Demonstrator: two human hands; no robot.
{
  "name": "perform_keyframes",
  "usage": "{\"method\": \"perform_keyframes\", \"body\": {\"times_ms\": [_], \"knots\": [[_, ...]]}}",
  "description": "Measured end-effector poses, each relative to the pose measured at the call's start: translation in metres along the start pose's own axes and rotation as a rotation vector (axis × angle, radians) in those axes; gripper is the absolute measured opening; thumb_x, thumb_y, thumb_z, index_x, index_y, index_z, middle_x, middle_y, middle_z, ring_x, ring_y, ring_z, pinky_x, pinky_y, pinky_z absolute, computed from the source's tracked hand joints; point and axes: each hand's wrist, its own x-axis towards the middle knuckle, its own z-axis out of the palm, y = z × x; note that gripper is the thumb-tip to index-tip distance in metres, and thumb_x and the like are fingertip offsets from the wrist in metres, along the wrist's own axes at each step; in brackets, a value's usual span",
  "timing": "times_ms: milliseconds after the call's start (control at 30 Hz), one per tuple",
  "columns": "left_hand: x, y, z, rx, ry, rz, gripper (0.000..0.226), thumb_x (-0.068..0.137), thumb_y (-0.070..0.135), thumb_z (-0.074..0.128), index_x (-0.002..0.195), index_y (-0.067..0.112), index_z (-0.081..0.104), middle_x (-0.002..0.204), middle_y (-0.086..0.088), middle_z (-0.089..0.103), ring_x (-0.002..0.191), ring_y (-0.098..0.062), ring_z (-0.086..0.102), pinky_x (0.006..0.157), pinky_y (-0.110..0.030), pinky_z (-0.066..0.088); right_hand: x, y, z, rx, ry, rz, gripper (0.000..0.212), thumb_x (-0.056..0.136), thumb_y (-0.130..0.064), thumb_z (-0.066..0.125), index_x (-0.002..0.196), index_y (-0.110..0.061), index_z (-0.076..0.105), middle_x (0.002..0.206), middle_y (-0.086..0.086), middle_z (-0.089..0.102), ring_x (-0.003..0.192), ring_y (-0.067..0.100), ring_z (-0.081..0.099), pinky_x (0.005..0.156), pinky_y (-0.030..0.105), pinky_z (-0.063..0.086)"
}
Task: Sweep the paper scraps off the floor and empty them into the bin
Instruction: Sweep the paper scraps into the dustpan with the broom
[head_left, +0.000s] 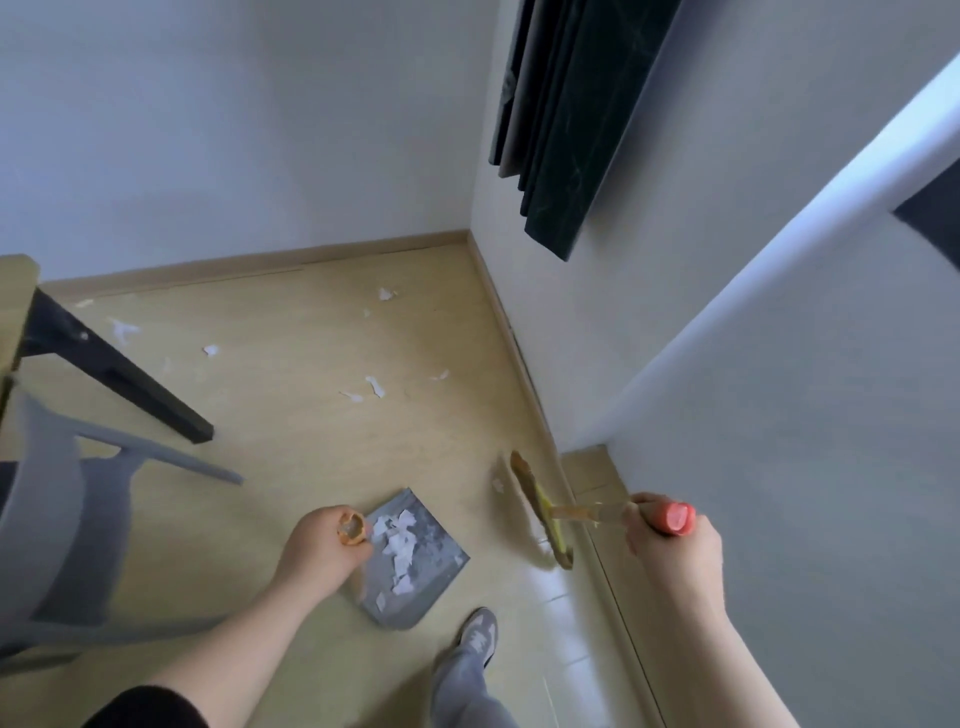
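My left hand (324, 545) grips the wooden handle end of a grey dustpan (439, 569) that sits low over the floor and holds several white paper scraps. My right hand (670, 545) grips the red-capped handle of a broom (543, 512). The broom's yellowish head lies on the floor to the right of the pan, near the skirting board. More white paper scraps (375, 387) lie scattered on the beige floor farther off, toward the room's corner and under the table. No bin is in view.
A grey chair (57, 499) and a black table leg (114, 371) stand at the left. White walls meet in a corner ahead, with a dark curtain (566, 119) hanging at the right. My foot in a grey shoe (478, 636) is just behind the pan.
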Motion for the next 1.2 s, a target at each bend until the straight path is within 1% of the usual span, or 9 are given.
{"method": "perform_keyframes", "body": {"times_ms": [67,300,467,567,633,700,900,1000,1200], "knots": [[0.021,0.019,0.013,0.021,-0.006,0.002,0.021,0.064,0.004,0.072,0.064,0.024,0.065,0.067,0.003,0.07,0.068,-0.019,0.066,0.068,-0.032,0.053,0.026,-0.005,-0.006,0.025,-0.01,0.035,0.01,0.068,-0.015,0.057,0.069,-0.015,0.067,0.058,0.005,0.065,0.056,0.028,0.053,0.053,0.028,0.046],[0.073,0.052,0.041,0.045,-0.024,-0.014,0.012,0.062,0.006,0.072,0.07,0.015,0.068,0.068,-0.002,0.069,0.069,-0.025,0.065,0.068,-0.035,0.052,0.103,-0.001,0.019,-0.045,-0.07,0.042,0.03,0.062,-0.028,0.05,0.079,-0.004,0.054,0.057,0.01,0.049,0.053,0.017,0.032,0.048,0.026,0.032],[0.088,0.061,0.039,0.017,-0.026,-0.047,0.03,0.064,-0.002,0.072,0.063,0.027,0.063,0.067,0.001,0.067,0.065,-0.022,0.062,0.064,-0.026,0.045,0.112,-0.008,0.04,-0.057,-0.223,-0.136,0.02,0.066,-0.028,0.049,0.054,-0.013,0.042,0.049,0.0,0.037,0.051,0.013,0.026,0.046,0.026,0.027],[0.091,0.058,0.036,0.01,-0.029,-0.058,0.028,0.064,-0.001,0.072,0.065,0.026,0.065,0.069,0.001,0.07,0.068,-0.021,0.066,0.067,-0.029,0.049,0.111,-0.009,0.042,-0.079,-0.313,-0.194,0.015,0.074,-0.019,0.06,0.061,-0.011,0.062,0.059,0.008,0.056,0.053,0.024,0.045,0.051,0.032,0.042],[0.091,0.058,0.035,0.011,-0.028,-0.061,0.019,0.064,0.002,0.072,0.068,0.02,0.069,0.072,0.0,0.071,0.073,-0.023,0.067,0.07,-0.032,0.052,0.115,-0.01,0.033,-0.067,-0.336,-0.174,0.021,0.075,-0.01,0.063,0.058,-0.023,0.064,0.054,-0.002,0.059,0.053,0.019,0.053,0.048,0.024,0.042],[0.092,0.058,0.035,0.017,-0.026,-0.067,0.015,0.065,0.004,0.071,0.073,0.016,0.07,0.075,-0.002,0.071,0.074,-0.025,0.067,0.07,-0.032,0.052,0.118,-0.012,0.021,-0.046,-0.321,-0.138,0.027,0.077,-0.007,0.062,0.061,-0.029,0.067,0.061,-0.006,0.066,0.052,0.012,0.059,0.046,0.013,0.042],[0.092,0.051,0.026,0.023,-0.053,-0.047,0.016,0.067,0.009,0.072,0.083,0.012,0.07,0.082,-0.005,0.07,0.079,-0.026,0.066,0.074,-0.034,0.052,0.094,-0.022,0.006,0.124,-0.242,-0.032,0.015,0.081,-0.008,0.065,0.084,-0.019,0.075,0.064,0.008,0.071,0.053,0.011,0.064,0.051,0.016,0.049],[0.088,0.045,0.017,0.002,-0.066,-0.027,0.012,0.068,0.008,0.071,0.079,0.012,0.07,0.078,-0.004,0.07,0.076,-0.025,0.066,0.072,-0.035,0.053,0.073,-0.034,0.017,0.044,-0.218,-0.074,0.014,0.079,-0.012,0.062,0.073,-0.019,0.073,0.063,0.012,0.064,0.052,0.012,0.053,0.053,0.023,0.043],[0.077,0.02,-0.012,-0.073,-0.067,-0.007,0.014,0.069,0.005,0.073,0.073,0.016,0.068,0.075,-0.001,0.069,0.074,-0.023,0.066,0.069,-0.029,0.048,0.038,-0.058,0.039,-0.104,-0.141,-0.131,0.015,0.074,-0.015,0.056,0.078,-0.003,0.063,0.058,0.011,0.053,0.056,0.013,0.038,0.052,0.026,0.034]]}}
